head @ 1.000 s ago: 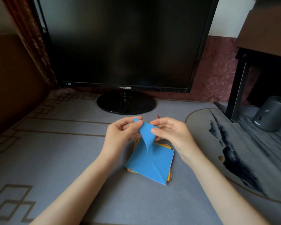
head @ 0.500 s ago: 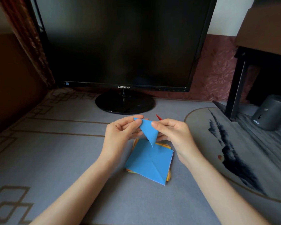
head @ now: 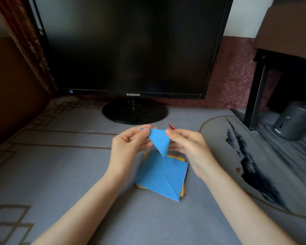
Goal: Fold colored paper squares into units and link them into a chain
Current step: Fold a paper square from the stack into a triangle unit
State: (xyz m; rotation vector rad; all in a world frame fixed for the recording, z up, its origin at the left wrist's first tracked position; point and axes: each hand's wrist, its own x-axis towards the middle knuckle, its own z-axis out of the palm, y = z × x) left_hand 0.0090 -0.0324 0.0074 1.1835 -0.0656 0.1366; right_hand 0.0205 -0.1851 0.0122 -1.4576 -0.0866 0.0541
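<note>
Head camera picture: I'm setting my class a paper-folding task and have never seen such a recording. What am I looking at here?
There is no machine here. A person wears the camera on the head, so the single view looks forward and down at their own bare arms. The left hand and right hand both pinch a blue paper triangle, point hanging down over a stack of colored paper squares, blue on top. The stack lies on a grey cloth in front of a dark monitor. A red tip shows behind the right hand.
</note>
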